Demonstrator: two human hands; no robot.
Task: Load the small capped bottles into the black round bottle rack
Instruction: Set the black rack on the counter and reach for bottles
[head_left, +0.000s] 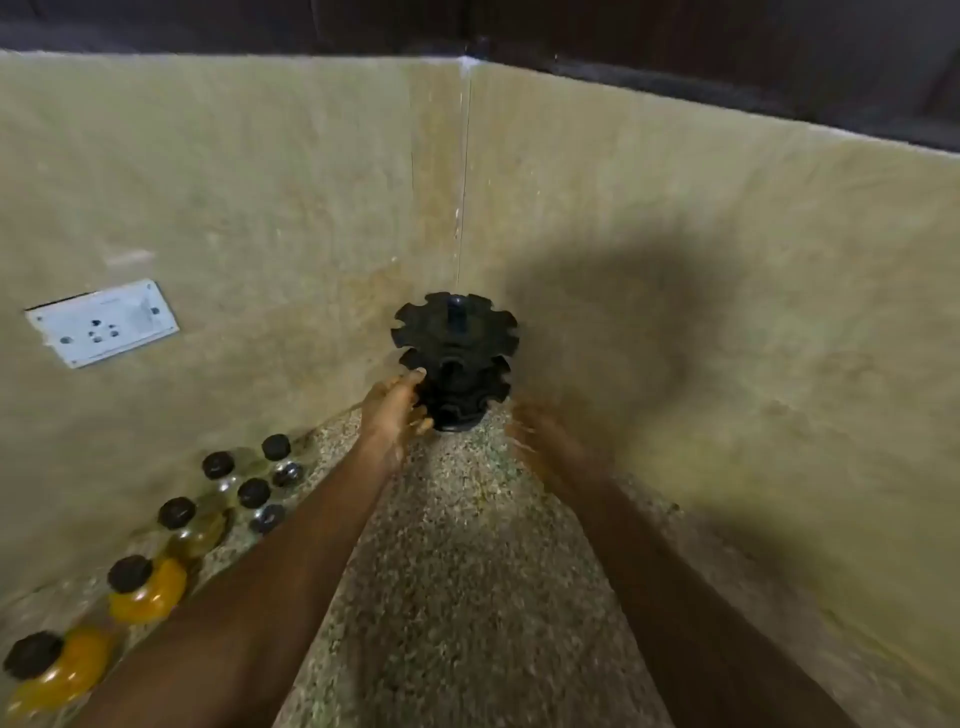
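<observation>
The black round plastic bottle rack (455, 358) stands upright in the far corner of the speckled stone counter (457, 571), where two beige stone-textured walls (260, 197) meet. It consists of stacked discs with scalloped, notched rims around a central post; its slots hold nothing that can be seen, and its base is partly hidden behind the hands. The left hand (396, 410) touches the rack's lower tiers on the left side, the thumb lying against a disc edge and the fingers curled toward the base; whether it truly grips the rack cannot be told, since the fingers are blurred. The right hand (535, 434) sits just beside the rack's lower right side, heavily blurred, so neither its opening nor any contact can be judged. Small capped bottles (182, 519), clear-bodied with ribbed black round caps, stand in a loose row along the left wall, well apart from the rack; the nearer ones hold amber-yellow liquid, and the nearest is cut off by the frame edge. A white rectangular wall socket plate (102, 322) is set in the left wall.
</observation>
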